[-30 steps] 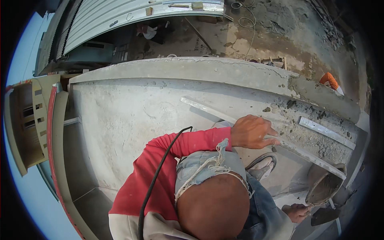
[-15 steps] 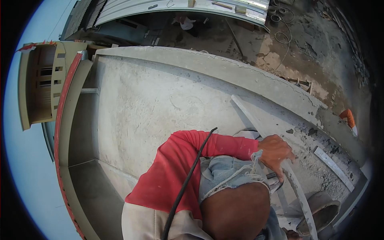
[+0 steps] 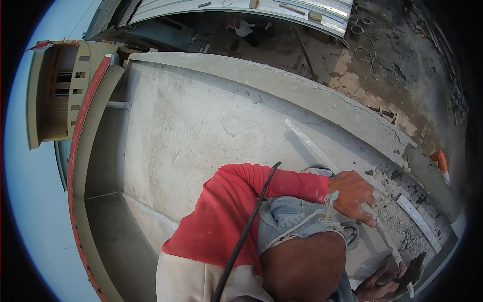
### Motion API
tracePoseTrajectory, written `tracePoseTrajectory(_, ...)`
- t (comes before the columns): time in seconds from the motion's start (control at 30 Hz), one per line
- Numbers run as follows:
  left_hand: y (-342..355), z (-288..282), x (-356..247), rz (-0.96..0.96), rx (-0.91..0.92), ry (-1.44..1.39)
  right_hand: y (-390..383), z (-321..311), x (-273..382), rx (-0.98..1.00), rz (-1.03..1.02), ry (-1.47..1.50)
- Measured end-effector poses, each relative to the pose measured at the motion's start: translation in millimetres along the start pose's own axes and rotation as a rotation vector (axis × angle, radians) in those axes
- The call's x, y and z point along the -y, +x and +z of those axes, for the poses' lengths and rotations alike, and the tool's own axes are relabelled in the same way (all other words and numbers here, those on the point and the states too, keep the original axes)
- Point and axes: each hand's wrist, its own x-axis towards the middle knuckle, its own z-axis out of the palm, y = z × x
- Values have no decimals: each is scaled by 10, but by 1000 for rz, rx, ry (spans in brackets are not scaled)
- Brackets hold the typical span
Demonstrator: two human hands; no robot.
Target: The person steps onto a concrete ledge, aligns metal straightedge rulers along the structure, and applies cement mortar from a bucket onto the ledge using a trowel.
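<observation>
My left hand (image 3: 353, 197), in a red sleeve with frayed threads at the wrist, is wrapped over a long, narrow pale straightedge (image 3: 314, 148). The bar slants across the grey slab from the upper middle to the lower right, its lower end thin and edge-on. At the lower right, my right hand (image 3: 377, 286) is closed around a dark, flat tool (image 3: 415, 268), possibly a trowel. Its fingertips come close to the straightedge's lower end; whether they touch it, I cannot tell. My bent bare knee (image 3: 304, 264) and ragged denim (image 3: 292, 216) are beside the left forearm.
A low concrete parapet (image 3: 282, 78) curves along the far side. A short, flat metal bar (image 3: 418, 221) lies among mortar crumbs at the right. A dark cable (image 3: 246, 231) crosses my sleeve. Beyond the parapet is a lower yard with a hose (image 3: 372, 55) and another person (image 3: 245, 30).
The straightedge has shifted and turned under my left hand. My right hand has come up into view with the dark tool, where a round bucket showed before.
</observation>
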Motion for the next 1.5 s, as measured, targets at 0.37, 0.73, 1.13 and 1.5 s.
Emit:
tracePoseTrajectory(0.37, -343, -365, -55, -261, 122, -319, 206, -136, -192, 540, -335, -292)
tracePoseTrajectory(0.73, -765, -886, -143, 548, 344, -1116, 219, 52, -140, 489, -341, -223)
tracePoseTrajectory(1.13, -770, -821, 26, -271, -158, -383, 215, 125, -110, 442, -346, -173)
tracePoseTrajectory(1.5, -259, -293, 391, -121, 12, 164, 277, 461, 359, 90, -230, 158)
